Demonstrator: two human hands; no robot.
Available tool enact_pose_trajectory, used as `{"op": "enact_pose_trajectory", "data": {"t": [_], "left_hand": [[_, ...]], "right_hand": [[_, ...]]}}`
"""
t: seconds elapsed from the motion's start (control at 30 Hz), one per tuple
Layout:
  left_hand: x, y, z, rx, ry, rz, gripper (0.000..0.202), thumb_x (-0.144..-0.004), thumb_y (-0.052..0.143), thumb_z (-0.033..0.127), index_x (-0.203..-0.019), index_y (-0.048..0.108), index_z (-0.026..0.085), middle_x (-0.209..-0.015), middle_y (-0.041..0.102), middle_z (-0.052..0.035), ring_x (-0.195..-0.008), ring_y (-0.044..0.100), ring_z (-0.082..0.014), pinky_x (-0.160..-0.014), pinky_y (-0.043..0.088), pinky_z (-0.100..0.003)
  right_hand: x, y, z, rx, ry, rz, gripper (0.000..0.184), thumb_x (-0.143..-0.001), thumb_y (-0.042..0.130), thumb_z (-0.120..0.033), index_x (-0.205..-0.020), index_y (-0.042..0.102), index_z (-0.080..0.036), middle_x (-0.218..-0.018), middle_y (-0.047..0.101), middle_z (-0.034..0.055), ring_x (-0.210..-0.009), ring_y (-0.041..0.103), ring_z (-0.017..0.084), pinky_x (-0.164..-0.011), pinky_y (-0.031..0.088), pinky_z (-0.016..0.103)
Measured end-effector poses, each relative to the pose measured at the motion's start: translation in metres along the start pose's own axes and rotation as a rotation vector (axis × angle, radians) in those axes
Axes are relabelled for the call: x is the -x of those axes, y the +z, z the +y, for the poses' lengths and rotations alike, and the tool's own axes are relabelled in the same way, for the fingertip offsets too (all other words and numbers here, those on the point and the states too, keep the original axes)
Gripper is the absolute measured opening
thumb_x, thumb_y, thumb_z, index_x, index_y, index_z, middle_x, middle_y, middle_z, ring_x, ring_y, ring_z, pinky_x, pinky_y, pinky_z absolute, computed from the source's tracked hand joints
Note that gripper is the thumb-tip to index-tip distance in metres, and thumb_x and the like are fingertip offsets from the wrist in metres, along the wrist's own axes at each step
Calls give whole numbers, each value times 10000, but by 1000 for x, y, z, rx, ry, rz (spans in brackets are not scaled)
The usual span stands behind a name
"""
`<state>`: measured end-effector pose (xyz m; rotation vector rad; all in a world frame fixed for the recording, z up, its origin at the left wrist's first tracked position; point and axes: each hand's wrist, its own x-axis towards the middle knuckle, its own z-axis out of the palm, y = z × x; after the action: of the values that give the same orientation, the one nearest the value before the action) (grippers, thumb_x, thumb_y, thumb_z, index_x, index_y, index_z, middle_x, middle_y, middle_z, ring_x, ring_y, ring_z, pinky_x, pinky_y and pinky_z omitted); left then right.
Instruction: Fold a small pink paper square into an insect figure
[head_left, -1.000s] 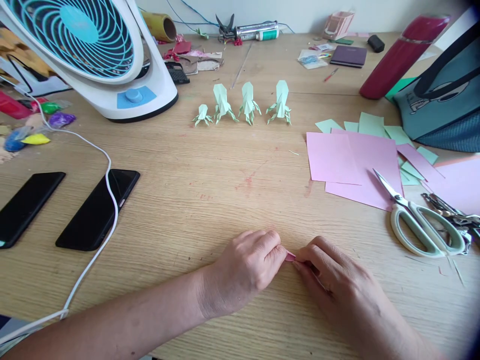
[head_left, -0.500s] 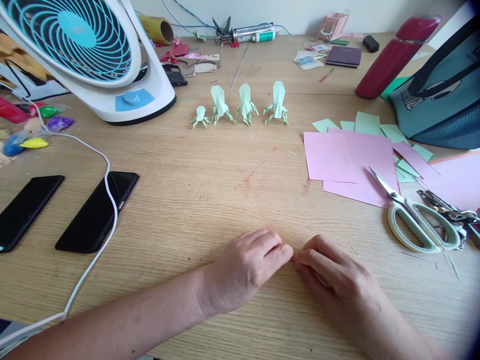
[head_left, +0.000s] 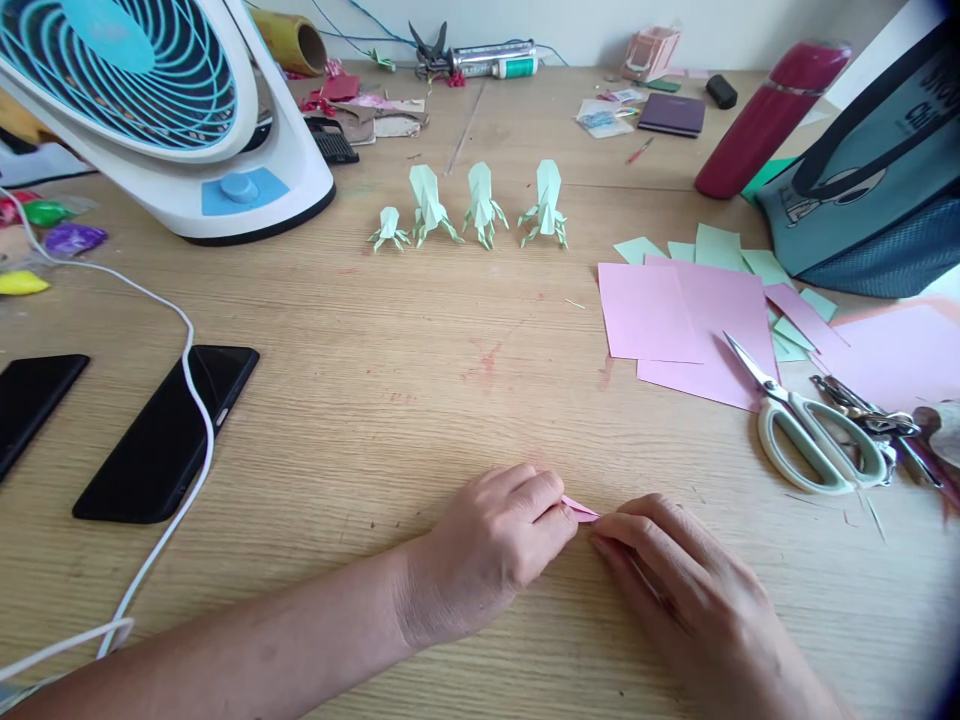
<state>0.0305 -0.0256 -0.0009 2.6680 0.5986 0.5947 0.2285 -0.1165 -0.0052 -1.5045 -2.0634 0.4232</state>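
Observation:
Between my two hands, low in the view, a small folded piece of pink paper (head_left: 580,510) shows as a narrow pointed strip. My left hand (head_left: 499,545) is closed on its left end, fingers curled over most of it. At the right, my right hand (head_left: 667,570) pinches the paper's pointed tip between thumb and forefinger. How the paper is folded inside my left hand is hidden. Flat pink sheets (head_left: 739,315) lie to the right, overlapping pale green paper pieces (head_left: 718,247). Pale green folded paper figures (head_left: 547,205) stand in a row farther back.
Scissors (head_left: 814,435) lie right of my hands beside a bunch of keys (head_left: 874,415). Two phones (head_left: 169,440) and a white cable (head_left: 196,400) are at left. A fan (head_left: 255,190) stands behind them. A red flask (head_left: 772,120) and a bag (head_left: 862,190) stand far right.
My hands have moved slightly apart, so the pink paper between them now shows. My right hand has shifted a little down. The whole scene has slid left as the camera turned.

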Motion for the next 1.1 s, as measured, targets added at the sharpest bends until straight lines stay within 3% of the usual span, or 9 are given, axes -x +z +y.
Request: {"op": "enact_pose_trajectory", "data": {"t": [0.2,0.37,0.63,0.87,1.1], "left_hand": [[5,3,4,-23,10,11,244,-1013,464,125,-883,670,135,-828,633,-39,-781,596,-138,-729,531,-267],[4,6,4,45,-93,50,274,-1008,448,109,-820,643,149,-800,572,-15,-681,554,-99,-639,498,-222],[6,3,3,16,-49,38,218,-1018,440,137,-932,639,155,-778,582,-28,-734,598,-135,-688,555,-256],[4,6,3,-60,-76,-61,211,-1007,481,149,-856,627,135,-782,588,-42,-754,603,-153,-700,553,-284],[-2,5,9,-24,-158,-10,275,-1013,418,138,-816,610,150,-745,563,-24,-706,577,-141,-632,514,-253]], "right_hand": [[-5,7,-3,41,-51,27,172,-978,517,-70,-1060,635,-163,-825,602,53,-716,559,172,-646,467,322],[-7,8,-2,57,-55,36,190,-971,508,-53,-1071,631,-159,-818,604,56,-708,550,179,-638,450,325],[-10,12,-2,29,38,45,141,-969,523,-94,-991,629,-185,-791,580,30,-672,535,152,-627,439,290],[-10,11,-2,26,55,26,122,-960,523,-93,-960,606,-181,-786,558,27,-665,515,150,-614,425,282],[-5,5,-2,41,120,27,125,-977,518,-159,-900,607,-201,-782,570,28,-654,554,146,-600,458,272]]}}
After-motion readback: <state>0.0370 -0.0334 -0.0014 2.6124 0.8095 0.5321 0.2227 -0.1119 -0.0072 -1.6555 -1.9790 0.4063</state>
